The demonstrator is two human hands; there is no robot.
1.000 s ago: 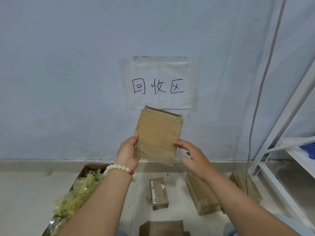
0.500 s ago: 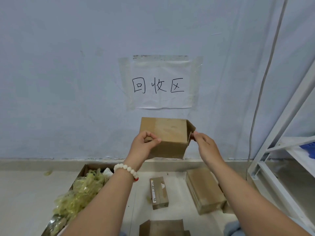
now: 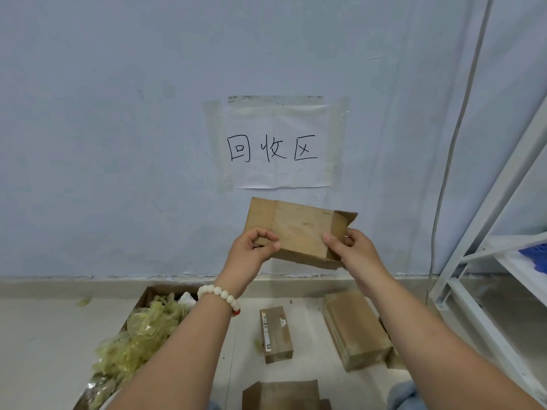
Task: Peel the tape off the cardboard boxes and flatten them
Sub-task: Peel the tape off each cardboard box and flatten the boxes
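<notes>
Cardboard box [image 3: 299,229] held up between both hands, left hand [image 3: 251,250] fingers curled pinching its left end, right hand [image 3: 352,250] thumb and fingers clamped on its open right flap.

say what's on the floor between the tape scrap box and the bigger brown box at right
In the head view, a small labelled cardboard box lies there, touching neither the scrap box nor the bigger box.

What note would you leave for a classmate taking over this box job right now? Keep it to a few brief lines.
Left hand pinches the held box at its left end; right hand grips its right end beside the open flap.
On the floor: small box, larger box, carton of yellowish scraps.
Done: right end opened.
Left: peel any remaining tape, flatten it, then do the floor boxes.
</notes>
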